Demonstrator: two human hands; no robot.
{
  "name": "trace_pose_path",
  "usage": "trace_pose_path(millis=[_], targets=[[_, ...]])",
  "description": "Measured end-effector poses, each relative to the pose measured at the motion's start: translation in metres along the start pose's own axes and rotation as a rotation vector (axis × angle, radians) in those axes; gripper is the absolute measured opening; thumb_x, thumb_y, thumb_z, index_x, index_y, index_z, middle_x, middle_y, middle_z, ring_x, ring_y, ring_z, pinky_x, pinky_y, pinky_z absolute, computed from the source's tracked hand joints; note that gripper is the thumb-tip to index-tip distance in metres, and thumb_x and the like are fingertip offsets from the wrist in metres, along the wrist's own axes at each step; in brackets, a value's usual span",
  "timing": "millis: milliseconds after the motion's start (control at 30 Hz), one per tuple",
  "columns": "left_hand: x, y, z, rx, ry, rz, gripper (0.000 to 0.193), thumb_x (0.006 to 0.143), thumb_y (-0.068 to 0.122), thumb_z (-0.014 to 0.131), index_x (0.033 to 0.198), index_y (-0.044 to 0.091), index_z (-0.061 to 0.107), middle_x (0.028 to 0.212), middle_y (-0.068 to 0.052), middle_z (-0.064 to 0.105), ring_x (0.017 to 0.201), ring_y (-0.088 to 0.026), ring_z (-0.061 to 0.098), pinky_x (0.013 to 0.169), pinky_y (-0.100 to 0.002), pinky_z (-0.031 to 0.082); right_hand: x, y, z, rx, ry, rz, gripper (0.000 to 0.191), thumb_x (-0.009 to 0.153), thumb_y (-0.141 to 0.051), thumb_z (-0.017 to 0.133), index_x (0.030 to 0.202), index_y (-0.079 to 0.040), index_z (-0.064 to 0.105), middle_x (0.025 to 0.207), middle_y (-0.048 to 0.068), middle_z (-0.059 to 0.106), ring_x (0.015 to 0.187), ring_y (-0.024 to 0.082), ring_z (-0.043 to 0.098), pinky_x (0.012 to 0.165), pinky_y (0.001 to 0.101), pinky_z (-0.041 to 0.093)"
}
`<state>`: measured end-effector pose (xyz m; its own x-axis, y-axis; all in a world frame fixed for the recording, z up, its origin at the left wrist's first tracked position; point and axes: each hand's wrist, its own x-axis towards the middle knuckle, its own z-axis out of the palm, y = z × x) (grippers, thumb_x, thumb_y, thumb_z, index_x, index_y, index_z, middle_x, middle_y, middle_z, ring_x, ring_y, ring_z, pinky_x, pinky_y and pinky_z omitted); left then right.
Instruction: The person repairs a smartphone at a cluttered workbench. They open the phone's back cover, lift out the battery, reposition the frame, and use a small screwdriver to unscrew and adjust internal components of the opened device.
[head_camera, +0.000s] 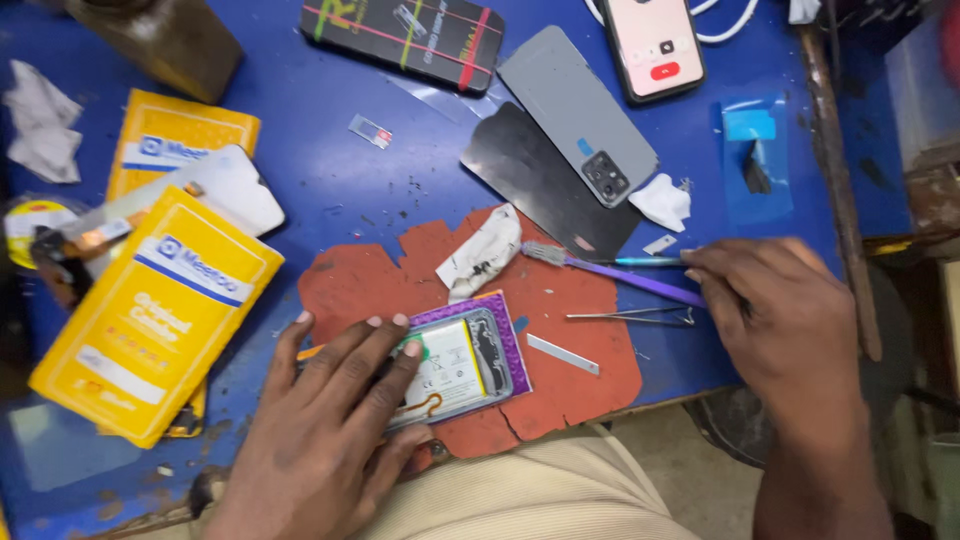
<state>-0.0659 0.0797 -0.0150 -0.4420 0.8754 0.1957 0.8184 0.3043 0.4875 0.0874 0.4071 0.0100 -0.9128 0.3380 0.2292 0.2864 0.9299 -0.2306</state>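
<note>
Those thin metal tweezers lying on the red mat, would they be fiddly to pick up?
Probably. The tweezers look thin and lie flat on the red mat, so they likely need pinching at an edge. Being slim metal, they seem light and may slide if pushed. They lie just beside the right hand.

My opened phone (462, 365) lies flat, battery up, on the red mat; my purple brush (615, 272) lies just beside it.
</note>
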Motion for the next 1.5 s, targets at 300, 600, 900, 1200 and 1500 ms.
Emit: trace_pose_path(millis=[300, 600, 900, 1200, 1500], targets=[[-0.005, -0.014, -0.029, -0.068, 0.028, 0.042, 0.055, 0.083, 0.033, 0.077, 0.126, 0.002, 0.063, 0.137, -0.014, 0.060, 0.130, -0.033, 0.056, 0.114, -0.064, 0.027, 0.000, 0.028, 0.017, 0.143, 0.035, 0.034, 0.010, 0.099, -0.009, 0.072, 0.108, -0.006, 0.068, 0.104, 0.010, 0.070, 0.097, 0.026, 0.067, 0.089, 0.0377, 0.053], [-0.029, -0.041, -0.052, -0.246, 0.714, -0.331, 0.029, 0.081, -0.021, 0.060, 0.101, -0.001, 0.066, 0.091, -0.016, 0.070, 0.081, -0.024, 0.072, 0.076, -0.032, 0.058, 0.037, -0.055, 0.055, 1.521, 0.120, 0.151, 0.015, 0.107, -0.005, 0.060, 0.120, -0.008, 0.053, 0.111, 0.015, 0.067, 0.105, 0.027, 0.071, 0.093, 0.0412, 0.062], [-0.058, -0.083, -0.025, -0.457, 0.734, -0.414, 0.007, 0.100, -0.005, 0.058, 0.104, -0.004, 0.065, 0.084, -0.010, 0.070, 0.064, -0.013, 0.063, 0.062, -0.025, 0.050, 0.057, -0.165, 0.103, 1.138, -0.107, 0.028, 0.045, 0.103, 0.013, 0.054, 0.133, -0.008, 0.029, 0.118, 0.021, 0.060, 0.115, 0.030, 0.071, 0.099, 0.0395, 0.065], [-0.047, -0.096, -0.041, -0.470, 0.587, -0.266, 0.012, 0.099, 0.003, 0.068, 0.110, -0.001, 0.066, 0.094, -0.012, 0.070, 0.079, -0.022, 0.067, 0.072, -0.031, 0.052, 0.061, -0.181, 0.099, 1.146, -0.064, 0.148, 0.050, 0.097, 0.017, 0.058, 0.131, -0.007, 0.030, 0.114, 0.020, 0.062, 0.111, 0.030, 0.073, 0.082, 0.0336, 0.063], [-0.054, -0.091, -0.059, -0.368, 0.406, -0.110, 0.029, 0.086, 0.014, 0.081, 0.112, 0.006, 0.069, 0.108, -0.007, 0.066, 0.103, -0.028, 0.061, 0.095, -0.043, 0.046, 0.040, -0.223, 0.085, 1.470, -0.093, 0.182, 0.051, 0.097, 0.017, 0.062, 0.136, -0.004, 0.037, 0.109, 0.020, 0.065, 0.107, 0.033, 0.073, 0.103, 0.0485, 0.064]])
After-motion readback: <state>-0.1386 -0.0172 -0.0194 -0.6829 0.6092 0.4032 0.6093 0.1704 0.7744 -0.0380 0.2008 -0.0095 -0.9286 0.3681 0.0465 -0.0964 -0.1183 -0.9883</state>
